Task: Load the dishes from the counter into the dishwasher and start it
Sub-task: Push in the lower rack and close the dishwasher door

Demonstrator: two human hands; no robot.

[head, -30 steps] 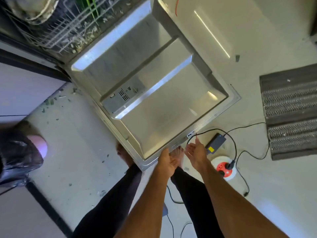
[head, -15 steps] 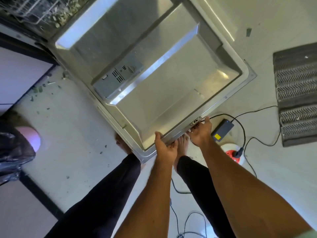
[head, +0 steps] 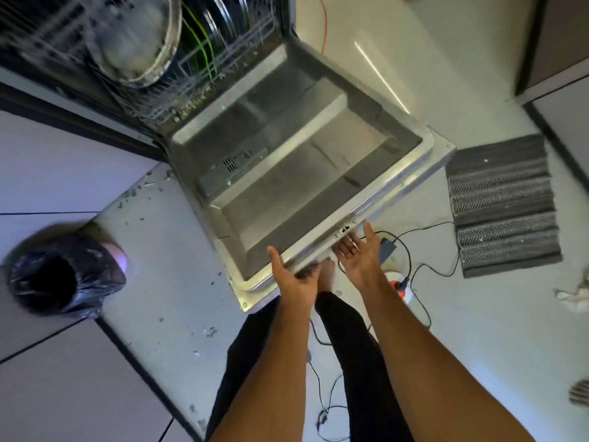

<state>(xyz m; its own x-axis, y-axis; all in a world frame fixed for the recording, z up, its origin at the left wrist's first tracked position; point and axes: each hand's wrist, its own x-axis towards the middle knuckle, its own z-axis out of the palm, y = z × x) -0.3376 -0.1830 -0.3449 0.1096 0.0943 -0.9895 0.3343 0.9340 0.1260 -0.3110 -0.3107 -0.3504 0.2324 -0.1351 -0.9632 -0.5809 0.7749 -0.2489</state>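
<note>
Well off to the left of the left hand sits a bin (head: 60, 275) lined with a crinkled, glossy black bag. Up and left of both hands, beyond the door's hinge, the dishwasher (head: 287, 17) stands open with its wire rack (head: 153, 103) inside. A large round dish (head: 134, 43), blurred, leans in the rack beside what look like plates on edge.

Loading seems finished as far as this view goes, though the counter is out of sight. What is left is to swing the door shut and start the machine.

The door (head: 302, 173) is dull brushed metal, stepped into shallow rectangular recesses, with a small slotted detergent box (head: 232, 167) and a raised, rounded rim. The left hand (head: 296, 282) holds its near edge, thumb laid over the rim and fingers tucked beneath. Just right of it, the right hand (head: 357, 253) lies palm up with its fingers straight and spread. Their tips are under the same edge beside the latch (head: 345, 230), and the hand closes on nothing.

Right of that hand, a small power brick (head: 389, 247) and thin black cable lie on the smooth pale floor (head: 165, 250). Farther right is a ribbed grey mat (head: 503, 205).
</note>
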